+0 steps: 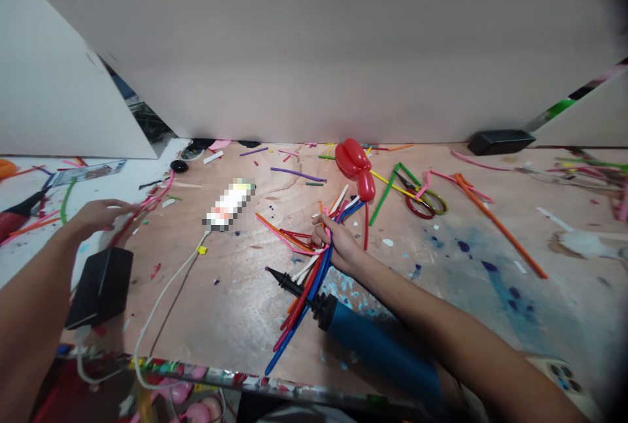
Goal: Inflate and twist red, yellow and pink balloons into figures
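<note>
My right hand is closed around a bunch of uninflated long balloons in blue, red, white, orange and pink, held above the wooden table. Just below that bunch lies a blue hand pump with a black nozzle pointing left. At the left, my left hand stretches its fingers toward a pink and red uninflated balloon; whether the fingertips touch it I cannot tell. A red inflated balloon, twisted into bubbles, rests beyond my right hand.
Scissors with red and yellow handles lie among green and pink balloons. An orange balloon is at the right. A phone on a white cable, a black box and another black block stand around. White panels rise behind.
</note>
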A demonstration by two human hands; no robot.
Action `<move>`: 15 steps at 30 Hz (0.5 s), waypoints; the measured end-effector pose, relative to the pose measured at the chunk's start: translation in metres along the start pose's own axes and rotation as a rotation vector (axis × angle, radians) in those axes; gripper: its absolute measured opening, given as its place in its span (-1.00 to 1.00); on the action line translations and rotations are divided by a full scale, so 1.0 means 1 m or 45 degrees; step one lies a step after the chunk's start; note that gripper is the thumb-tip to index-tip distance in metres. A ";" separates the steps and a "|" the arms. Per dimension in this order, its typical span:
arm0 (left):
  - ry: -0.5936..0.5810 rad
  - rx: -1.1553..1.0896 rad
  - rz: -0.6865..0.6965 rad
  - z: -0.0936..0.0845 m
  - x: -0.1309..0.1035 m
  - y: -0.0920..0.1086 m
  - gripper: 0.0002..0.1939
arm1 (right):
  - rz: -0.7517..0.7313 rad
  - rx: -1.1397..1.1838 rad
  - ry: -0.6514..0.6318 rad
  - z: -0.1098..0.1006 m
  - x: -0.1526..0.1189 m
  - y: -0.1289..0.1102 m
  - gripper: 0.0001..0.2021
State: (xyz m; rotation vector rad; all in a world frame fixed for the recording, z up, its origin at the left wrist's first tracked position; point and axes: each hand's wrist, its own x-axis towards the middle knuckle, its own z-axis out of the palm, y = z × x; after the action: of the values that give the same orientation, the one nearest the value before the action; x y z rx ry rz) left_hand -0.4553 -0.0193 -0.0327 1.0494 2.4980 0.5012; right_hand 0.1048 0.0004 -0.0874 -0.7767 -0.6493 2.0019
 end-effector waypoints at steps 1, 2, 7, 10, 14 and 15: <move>-0.027 0.157 -0.040 0.000 0.004 0.000 -0.58 | 0.000 0.001 -0.002 0.000 0.000 0.000 -0.65; -0.069 0.300 -0.071 0.000 0.007 0.000 -0.61 | -0.002 0.003 -0.005 0.000 0.000 0.000 -0.65; -0.110 0.744 0.006 0.003 0.013 0.006 -0.67 | 0.000 0.011 -0.013 0.000 0.000 0.000 -0.66; -0.033 0.784 0.096 0.006 0.011 0.009 -0.70 | 0.005 0.006 -0.005 0.000 -0.001 -0.001 -0.65; 0.062 0.598 -0.007 0.005 0.003 0.011 -0.75 | 0.029 0.002 -0.022 -0.001 -0.001 -0.002 -0.63; 0.085 0.514 -0.054 0.003 -0.001 0.013 -0.77 | 0.030 0.003 -0.025 -0.002 0.000 -0.002 -0.63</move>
State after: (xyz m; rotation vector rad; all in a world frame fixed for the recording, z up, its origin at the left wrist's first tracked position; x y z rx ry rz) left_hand -0.4457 -0.0108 -0.0288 1.1310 2.7427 0.0146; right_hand 0.1074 0.0016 -0.0868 -0.7676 -0.6518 2.0337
